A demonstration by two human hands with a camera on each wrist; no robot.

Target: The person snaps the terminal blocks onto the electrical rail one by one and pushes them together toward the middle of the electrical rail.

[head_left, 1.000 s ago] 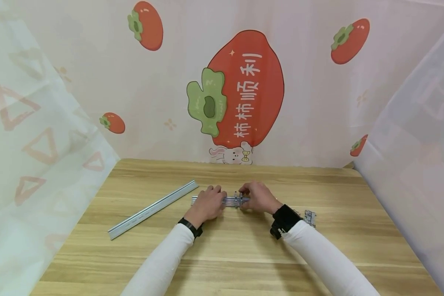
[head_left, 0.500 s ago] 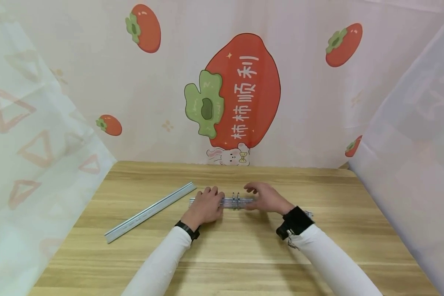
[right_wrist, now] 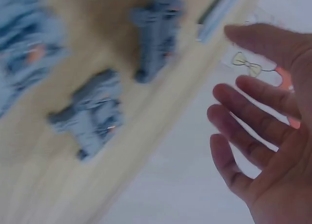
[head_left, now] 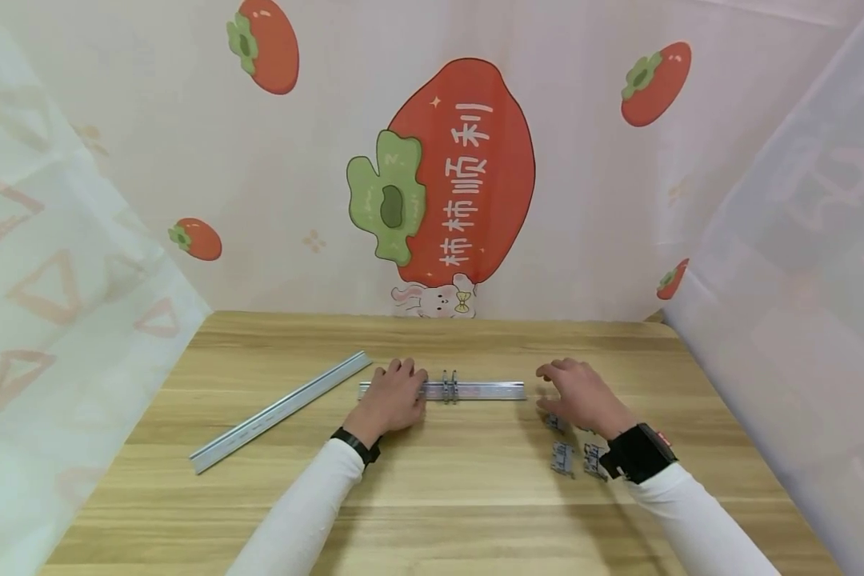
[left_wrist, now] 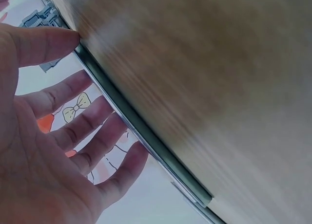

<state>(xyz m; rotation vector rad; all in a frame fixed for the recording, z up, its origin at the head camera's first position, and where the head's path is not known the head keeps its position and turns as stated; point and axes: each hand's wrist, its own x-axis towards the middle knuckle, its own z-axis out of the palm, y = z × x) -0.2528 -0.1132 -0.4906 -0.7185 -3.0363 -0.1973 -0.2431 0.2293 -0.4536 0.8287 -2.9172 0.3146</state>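
Fingers flat on the rail at left, spread loose over the clips at right.

The left hand (head_left: 392, 398) presses relaxed, straight fingers on the left end of the short rail (head_left: 475, 390), which runs left to right away from them, two clips (head_left: 450, 387) mounted just right of the fingertips. The right hand (head_left: 583, 396) hovers past the rail's right end, fingers (right_wrist: 253, 136) released and grasping nothing; the loose clips (head_left: 574, 458) lie just under and nearer than those fingers. The backdrop (head_left: 461, 172) reads 柿柿顺利.
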